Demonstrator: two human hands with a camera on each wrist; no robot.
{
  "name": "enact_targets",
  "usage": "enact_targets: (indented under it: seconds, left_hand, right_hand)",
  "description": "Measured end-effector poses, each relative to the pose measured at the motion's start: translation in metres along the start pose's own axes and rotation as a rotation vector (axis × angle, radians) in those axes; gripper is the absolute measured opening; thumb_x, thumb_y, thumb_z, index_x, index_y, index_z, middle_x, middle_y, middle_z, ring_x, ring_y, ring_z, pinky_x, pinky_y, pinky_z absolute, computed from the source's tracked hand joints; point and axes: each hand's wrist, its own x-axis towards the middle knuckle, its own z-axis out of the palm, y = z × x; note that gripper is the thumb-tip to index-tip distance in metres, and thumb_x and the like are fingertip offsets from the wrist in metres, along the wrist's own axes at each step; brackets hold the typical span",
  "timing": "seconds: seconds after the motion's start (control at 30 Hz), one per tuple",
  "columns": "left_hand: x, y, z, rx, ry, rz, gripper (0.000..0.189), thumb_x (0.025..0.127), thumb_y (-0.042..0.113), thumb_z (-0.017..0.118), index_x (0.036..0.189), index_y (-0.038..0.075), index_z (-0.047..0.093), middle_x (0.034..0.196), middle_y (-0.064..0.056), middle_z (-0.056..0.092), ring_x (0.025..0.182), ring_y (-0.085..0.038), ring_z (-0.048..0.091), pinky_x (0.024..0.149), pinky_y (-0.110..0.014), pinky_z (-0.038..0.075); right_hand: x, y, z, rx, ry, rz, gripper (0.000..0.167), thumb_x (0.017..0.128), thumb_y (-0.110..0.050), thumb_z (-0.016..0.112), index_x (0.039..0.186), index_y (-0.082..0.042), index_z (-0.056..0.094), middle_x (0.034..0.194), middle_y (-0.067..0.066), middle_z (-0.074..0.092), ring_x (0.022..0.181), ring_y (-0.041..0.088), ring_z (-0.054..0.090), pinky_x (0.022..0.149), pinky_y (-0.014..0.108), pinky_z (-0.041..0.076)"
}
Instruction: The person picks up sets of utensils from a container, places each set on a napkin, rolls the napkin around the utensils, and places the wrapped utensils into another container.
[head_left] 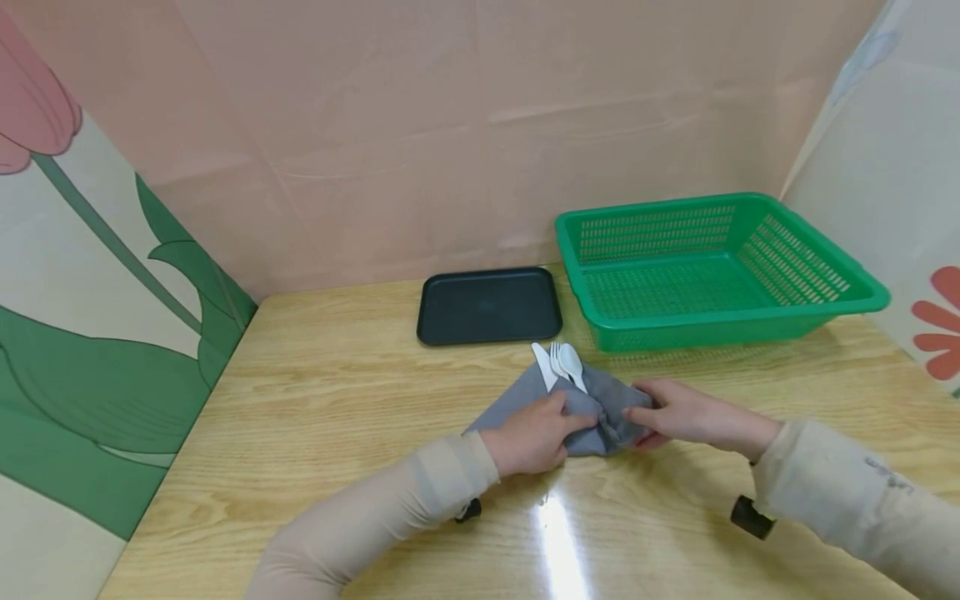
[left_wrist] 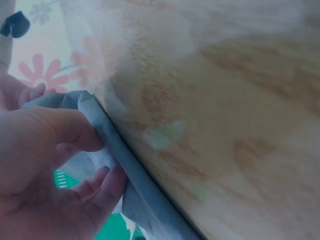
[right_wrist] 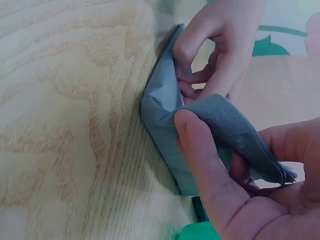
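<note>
A grey cloth napkin (head_left: 510,407) lies on the table, partly folded over a white knife (head_left: 543,365), fork (head_left: 556,360) and spoon (head_left: 572,362). Their upper ends stick out at the far side, while the handles are hidden under the fold. My left hand (head_left: 527,435) holds the fold over the cutlery, its thumb and fingers at the cloth's edge in the left wrist view. With my right hand (head_left: 684,412) I pinch the napkin's right-hand flap between thumb and fingers. Seen from the right wrist, that flap (right_wrist: 225,122) is lifted and bent over.
Behind the napkin sits a black tray (head_left: 489,307) against the back wall. A green slotted basket (head_left: 712,321) stands to its right, close beyond my right hand. Wood-grain table (head_left: 337,375) extends to the left, and patterned sheets (head_left: 97,375) line the sides.
</note>
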Motion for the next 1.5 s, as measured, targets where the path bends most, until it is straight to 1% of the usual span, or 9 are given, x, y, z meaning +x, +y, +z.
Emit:
enact_targets:
  seconds: [0.2,0.4,0.47,0.7,0.77,0.97,1.17,1.27,1.5]
  left_hand:
    - [0.001,0.0,0.001,0.018,0.007,0.007,0.052,0.085,0.015,0.061,0.136,0.024,0.05,0.104,-0.005,0.051,0.08,-0.009,0.046,0.068,-0.017,0.041]
    - [0.001,-0.001,0.001,0.013,0.01,0.004,0.052,0.085,0.015,0.061,0.135,0.023,0.051,0.102,-0.004,0.049,0.077,-0.008,0.044,0.066,-0.016,0.039]
    - [0.0,-0.001,0.001,0.008,0.01,0.005,0.051,0.085,0.014,0.061,0.134,0.023,0.051,0.102,-0.004,0.049,0.077,-0.008,0.044,0.067,-0.017,0.04]
    - [0.0,0.0,-0.001,0.034,0.003,0.013,0.048,0.085,0.016,0.061,0.132,0.021,0.053,0.108,-0.005,0.051,0.082,-0.009,0.048,0.073,-0.018,0.043]
    - [0.0,0.0,-0.001,0.027,-0.003,0.011,0.047,0.086,0.017,0.061,0.132,0.02,0.054,0.11,-0.006,0.051,0.083,-0.009,0.048,0.074,-0.018,0.043]
    - [0.001,-0.001,-0.001,0.01,-0.012,-0.001,0.046,0.086,0.017,0.061,0.132,0.02,0.054,0.108,-0.005,0.051,0.081,-0.009,0.047,0.071,-0.018,0.042]
    - [0.0,-0.001,-0.001,0.004,-0.004,0.005,0.046,0.086,0.017,0.061,0.132,0.02,0.054,0.107,-0.004,0.051,0.079,-0.008,0.046,0.068,-0.016,0.04]
    - [0.0,-0.002,0.0,0.008,0.001,0.004,0.046,0.086,0.018,0.061,0.131,0.021,0.055,0.106,-0.003,0.051,0.078,-0.007,0.046,0.067,-0.016,0.039]
    - [0.0,-0.002,0.001,0.011,0.012,0.003,0.045,0.085,0.018,0.061,0.13,0.02,0.056,0.106,-0.003,0.051,0.079,-0.007,0.047,0.07,-0.016,0.041]
  right_hand:
    - [0.0,-0.002,0.002,-0.004,0.003,0.006,0.034,0.096,-0.01,0.046,0.119,0.015,0.041,0.1,0.022,0.061,0.084,0.023,0.067,0.072,0.034,0.056]
    - [0.002,-0.003,0.005,0.009,0.012,0.009,0.033,0.096,-0.01,0.046,0.118,0.014,0.041,0.099,0.022,0.061,0.083,0.022,0.068,0.072,0.033,0.056]
    - [0.002,-0.003,0.007,0.016,0.009,0.003,0.033,0.096,-0.009,0.045,0.117,0.015,0.041,0.098,0.023,0.062,0.083,0.022,0.068,0.072,0.033,0.056]
    - [0.004,-0.005,0.011,0.052,0.009,0.01,0.037,0.096,-0.007,0.044,0.122,0.018,0.036,0.098,0.023,0.063,0.084,0.022,0.068,0.073,0.034,0.056]
    - [0.004,-0.006,0.011,0.057,0.009,0.006,0.038,0.096,-0.007,0.044,0.123,0.018,0.036,0.098,0.023,0.063,0.084,0.022,0.067,0.073,0.033,0.056]
    - [0.006,-0.005,0.013,0.07,0.001,-0.003,0.039,0.096,-0.007,0.044,0.124,0.019,0.035,0.1,0.024,0.062,0.085,0.021,0.067,0.073,0.032,0.056]
    - [0.006,-0.006,0.015,0.07,-0.002,-0.005,0.039,0.096,-0.008,0.044,0.124,0.018,0.035,0.101,0.024,0.061,0.086,0.021,0.067,0.073,0.032,0.056]
    - [0.007,-0.008,0.016,0.067,0.0,-0.007,0.036,0.096,-0.008,0.044,0.121,0.017,0.037,0.102,0.024,0.06,0.086,0.022,0.067,0.074,0.033,0.056]
    - [0.007,-0.011,0.018,0.069,0.012,-0.006,0.022,0.097,-0.007,0.044,0.108,0.012,0.042,0.104,0.026,0.058,0.085,0.023,0.068,0.074,0.035,0.056]
